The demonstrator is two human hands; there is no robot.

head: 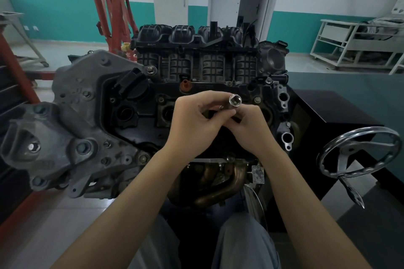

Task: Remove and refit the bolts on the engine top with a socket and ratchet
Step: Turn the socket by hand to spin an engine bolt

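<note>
The engine (pixel 91 124) stands in front of me, its black top cover (pixel 135 113) facing up. Both my hands meet above the cover's middle. My left hand (pixel 192 124) has its fingers curled around the lower part of a chrome socket tool (pixel 234 101), whose open end points up toward me. My right hand (pixel 249 129) pinches the same tool from the right, just below the socket. A small threaded bolt end (pixel 220 107) shows between the fingers. The rest of the tool is hidden in my hands. Several bolts sit in the cover, one at the right edge (pixel 257 100).
A black oil filler cap (pixel 131 82) and an orange plug (pixel 185 85) sit on the cover. The black intake manifold (pixel 196 50) rises behind. A chrome handwheel (pixel 358 153) juts out at the right. A red engine hoist (pixel 113 6) stands at the back left, a white rack (pixel 358 43) at the right.
</note>
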